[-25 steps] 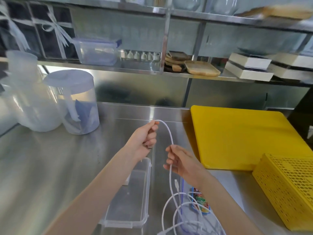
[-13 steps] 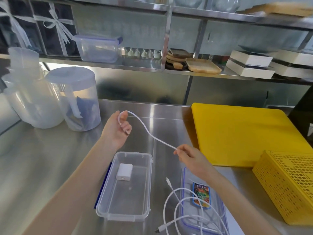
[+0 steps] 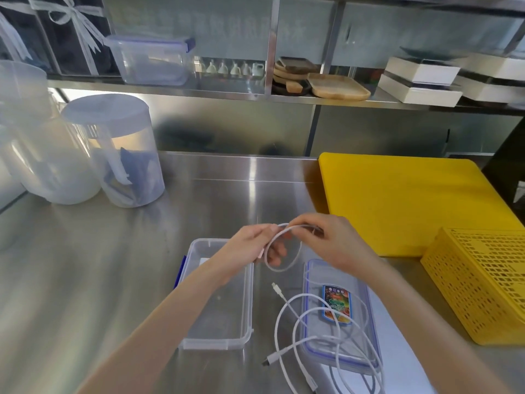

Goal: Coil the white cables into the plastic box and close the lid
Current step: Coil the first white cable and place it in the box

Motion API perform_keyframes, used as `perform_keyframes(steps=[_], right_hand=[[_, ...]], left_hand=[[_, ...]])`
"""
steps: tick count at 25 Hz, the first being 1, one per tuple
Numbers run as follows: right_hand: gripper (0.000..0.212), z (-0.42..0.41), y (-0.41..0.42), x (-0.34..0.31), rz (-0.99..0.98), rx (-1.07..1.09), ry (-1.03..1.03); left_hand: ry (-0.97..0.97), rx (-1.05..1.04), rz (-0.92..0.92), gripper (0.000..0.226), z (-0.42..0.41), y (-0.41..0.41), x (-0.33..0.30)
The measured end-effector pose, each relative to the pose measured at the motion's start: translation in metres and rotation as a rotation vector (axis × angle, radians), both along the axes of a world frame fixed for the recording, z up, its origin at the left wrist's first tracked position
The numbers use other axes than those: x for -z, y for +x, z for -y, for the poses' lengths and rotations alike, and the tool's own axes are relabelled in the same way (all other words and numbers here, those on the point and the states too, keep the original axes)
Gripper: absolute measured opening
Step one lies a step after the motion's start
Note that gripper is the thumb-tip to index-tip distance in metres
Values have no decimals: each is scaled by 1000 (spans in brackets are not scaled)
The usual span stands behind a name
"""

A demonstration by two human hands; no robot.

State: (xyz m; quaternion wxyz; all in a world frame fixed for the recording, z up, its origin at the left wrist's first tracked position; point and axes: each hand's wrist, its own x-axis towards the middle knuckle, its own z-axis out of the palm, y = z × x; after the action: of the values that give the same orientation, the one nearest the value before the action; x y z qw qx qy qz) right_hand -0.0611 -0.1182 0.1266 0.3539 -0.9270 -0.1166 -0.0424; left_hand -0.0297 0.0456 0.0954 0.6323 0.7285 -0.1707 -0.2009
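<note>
A thin white cable (image 3: 285, 253) is pinched into a small loop by the left hand (image 3: 253, 245) and right hand (image 3: 338, 240), just above the clear rectangular plastic box (image 3: 218, 294) (lid (image 3: 339, 314) lying beside it, more loose cable across it) on the steel counter (image 3: 113, 265).
</note>
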Motion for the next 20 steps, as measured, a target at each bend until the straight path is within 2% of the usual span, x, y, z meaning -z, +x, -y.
perform_keyframes(steps=[4, 7, 10, 12, 16, 20], right_hand=[[18, 1, 0, 2, 37, 6, 26], [19, -1, -1, 9, 60, 32, 77], [14, 0, 1, 16, 50, 27, 177], [3, 5, 2, 20, 24, 44, 271], [20, 20, -2, 34, -41, 67, 491], [28, 19, -6, 54, -111, 37, 470]], left_hand=[[-177, 3, -208, 40, 3, -2, 0], [-230, 26, -315, 38, 2, -3, -2], [-208, 70, -308, 32, -1, -7, -3], [-267, 42, -298, 28, -5, -5, -7], [-425, -101, -342, 30, -16, 4, -13], [-569, -166, -388, 33, -16, 6, -17]])
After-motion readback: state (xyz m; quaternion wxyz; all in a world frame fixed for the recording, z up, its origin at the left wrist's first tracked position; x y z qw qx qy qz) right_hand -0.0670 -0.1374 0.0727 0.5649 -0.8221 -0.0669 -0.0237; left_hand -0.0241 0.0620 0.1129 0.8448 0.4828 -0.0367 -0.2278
